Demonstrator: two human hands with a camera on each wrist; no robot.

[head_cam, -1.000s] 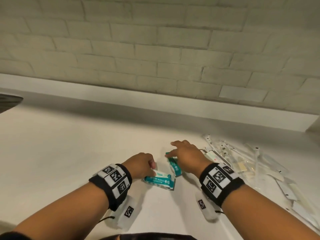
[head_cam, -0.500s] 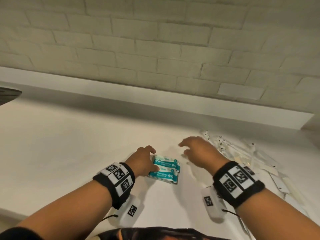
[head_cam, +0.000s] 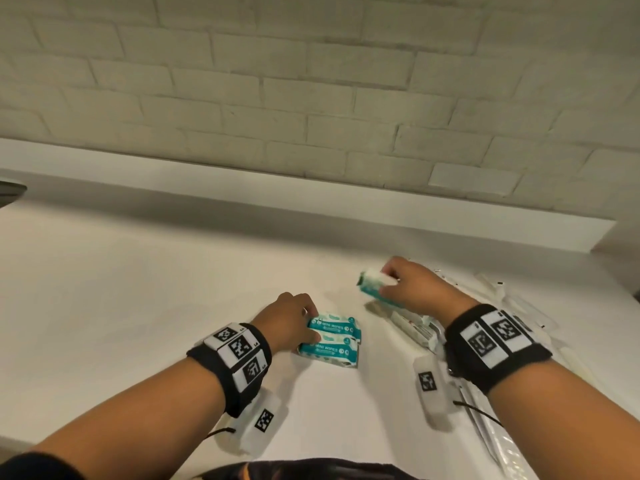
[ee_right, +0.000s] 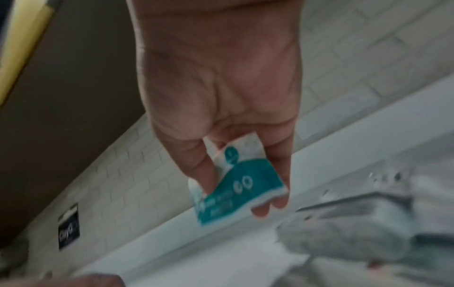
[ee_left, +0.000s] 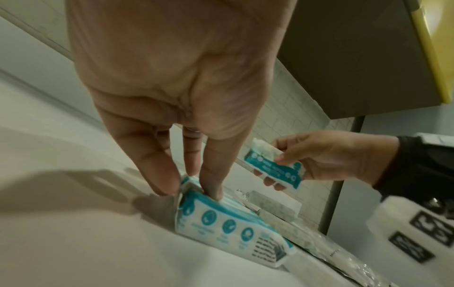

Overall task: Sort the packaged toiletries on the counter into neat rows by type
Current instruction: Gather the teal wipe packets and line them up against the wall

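On the white surface (head_cam: 145, 292), two small teal-and-white soft plastic packs of mini wipes (head_cam: 332, 337) lie flat and touching, one behind the other, forming a short row at about 6 o'clock in the head view. The left hand (head_cam: 289, 320) rests at their 9 o'clock end with fingers nearly straight, and the left wrist view shows one fingertip (ee_left: 213, 191) pressing down on the pack's edge and another beside it on the surface, so it steadies without gripping. The right hand (head_cam: 412, 289) is raised off the surface at about 2 o'clock from that row, pinching a third teal-and-white wipes pack (head_cam: 372, 282) between thumb and fingers by one end. Below and to its 3 o'clock lies a loose heap of clear-wrapped slim toiletry items (head_cam: 502, 299), still unsorted. The main risk, as I judge it, is in setting the third pack down: the packs are soft and light, so a nudge against the two lying ones could skew the row, the more so since the left hand only presses one end. The pinch at one end may also let the pack swing or slip. The right wrist could drag the slippery wrapped heap.
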